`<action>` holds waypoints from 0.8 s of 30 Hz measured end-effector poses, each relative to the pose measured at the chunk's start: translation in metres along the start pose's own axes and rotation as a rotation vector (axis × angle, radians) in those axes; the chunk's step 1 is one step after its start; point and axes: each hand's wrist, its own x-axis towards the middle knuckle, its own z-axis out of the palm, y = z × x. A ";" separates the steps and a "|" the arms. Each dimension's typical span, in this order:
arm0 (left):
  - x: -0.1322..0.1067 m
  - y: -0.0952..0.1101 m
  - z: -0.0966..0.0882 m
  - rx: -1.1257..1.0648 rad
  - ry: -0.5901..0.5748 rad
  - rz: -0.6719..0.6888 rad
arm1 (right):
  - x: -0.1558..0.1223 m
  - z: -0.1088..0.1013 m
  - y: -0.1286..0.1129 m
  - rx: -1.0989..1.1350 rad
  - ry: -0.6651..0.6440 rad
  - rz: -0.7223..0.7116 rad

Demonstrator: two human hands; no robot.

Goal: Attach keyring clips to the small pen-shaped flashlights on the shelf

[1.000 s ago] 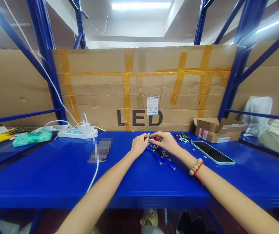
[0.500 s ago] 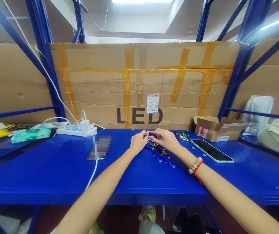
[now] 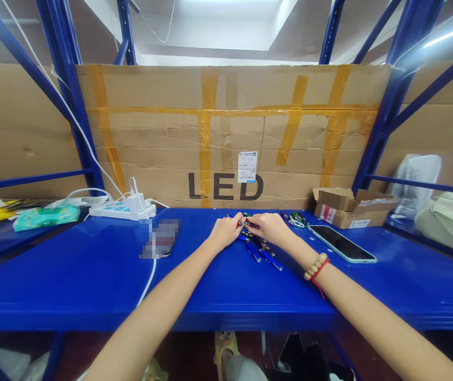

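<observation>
My left hand [image 3: 225,233] and my right hand [image 3: 271,228] meet above a small pile at the table's middle. A small red metallic tube [image 3: 251,225] is pinched in my right fingertips. My left fingertips close on a small red piece [image 3: 241,222] whose end meets it; whether the two are joined I cannot tell. Below lie small round button cells [image 3: 264,244], partly hidden by my fingers. Slim blue metallic tubes [image 3: 270,260] lie in front of the pile, below my right hand.
A phone [image 3: 343,244] lies right of my hands, near an opened cardboard box [image 3: 353,211] and small tubes with a white cord [image 3: 297,221]. A blurred dark device [image 3: 163,238] and a power strip [image 3: 123,210] are left. The cardboard wall [image 3: 163,143] stands behind the blue table [image 3: 91,275].
My hands have drawn closer together, with the red pieces now end to end. My right fingers have lowered and closed in. The view has shifted slightly.
</observation>
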 end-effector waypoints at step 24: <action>-0.002 0.003 -0.004 0.085 0.078 -0.200 | 0.003 0.000 0.000 0.291 0.213 0.184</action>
